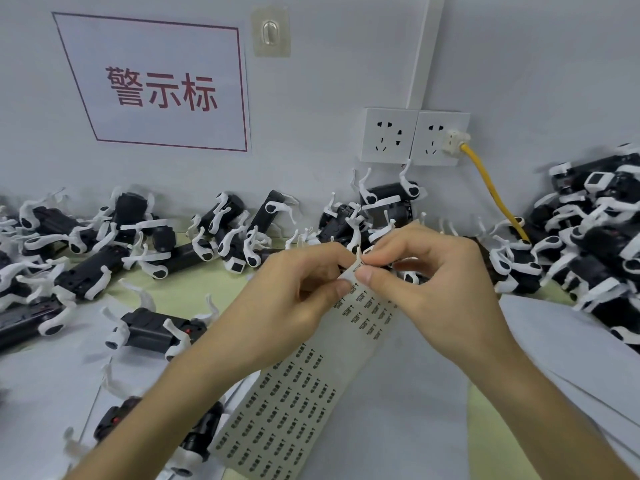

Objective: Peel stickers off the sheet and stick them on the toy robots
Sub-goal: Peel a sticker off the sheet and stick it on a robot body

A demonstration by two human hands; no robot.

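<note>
The left grip [304, 289] pinches the top end of the sticker sheet [294, 403]. The right grip [426, 271] pinches a small sticker [357, 262] at that same edge. The sheet slopes down over the desk [415, 393], with toy robots [152, 329] scattered around.

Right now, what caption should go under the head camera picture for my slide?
Left hand and right hand pinch the top of the sticker sheet, toy robots heaped along the wall behind.

Even bright light, perhaps edge-warped.
</note>
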